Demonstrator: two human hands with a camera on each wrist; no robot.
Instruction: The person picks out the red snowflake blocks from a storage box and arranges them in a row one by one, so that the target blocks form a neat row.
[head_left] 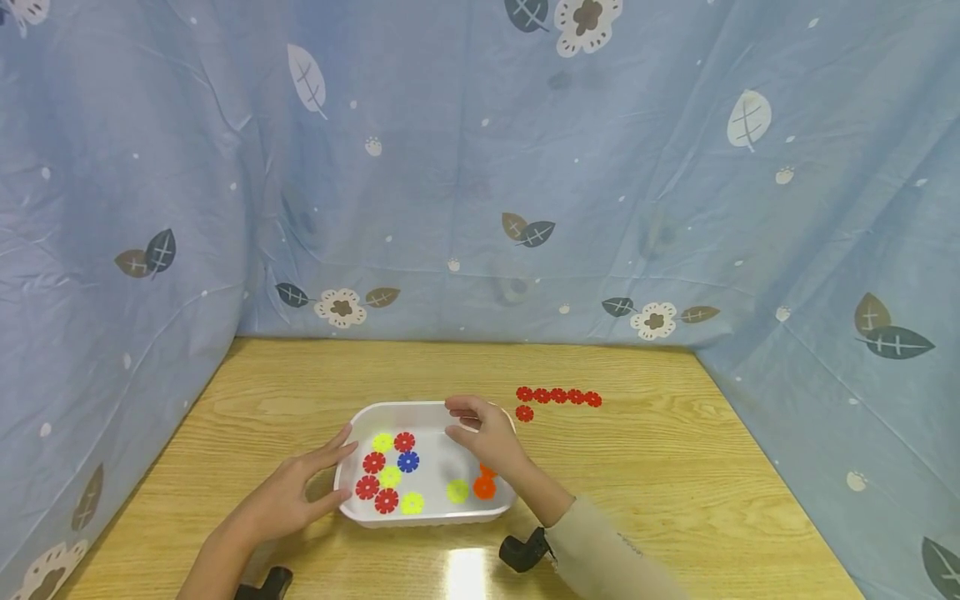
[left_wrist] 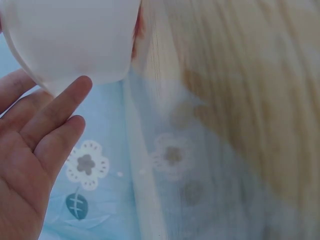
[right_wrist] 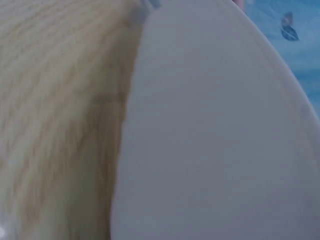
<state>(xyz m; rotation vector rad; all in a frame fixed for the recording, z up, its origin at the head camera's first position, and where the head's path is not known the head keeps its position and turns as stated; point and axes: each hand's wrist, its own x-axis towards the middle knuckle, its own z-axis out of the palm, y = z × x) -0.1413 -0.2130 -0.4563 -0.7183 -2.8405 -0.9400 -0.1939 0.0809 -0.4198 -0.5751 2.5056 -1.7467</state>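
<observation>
A white plastic tray (head_left: 427,520) stands on the table in the head view, with red, yellow, blue and orange flower-shaped discs lying in it. My left hand (head_left: 296,492) is at the tray's left side, fingers extended against its rim; the left wrist view has these fingers (left_wrist: 62,107) beside the tray's outer wall. Over the tray's right part hovers my right hand (head_left: 491,437), its fingers loosely bent and apart, with nothing visible between them. It partly hides the orange discs (head_left: 484,487). In the right wrist view the tray wall (right_wrist: 210,125) fills much of the picture, and no right fingers show.
Right of the tray, several red discs (head_left: 558,396) lie in a row on the wooden table (head_left: 660,467), with one more red disc (head_left: 524,413) below the row's left end. A blue patterned curtain (head_left: 465,167) hangs around the back and sides.
</observation>
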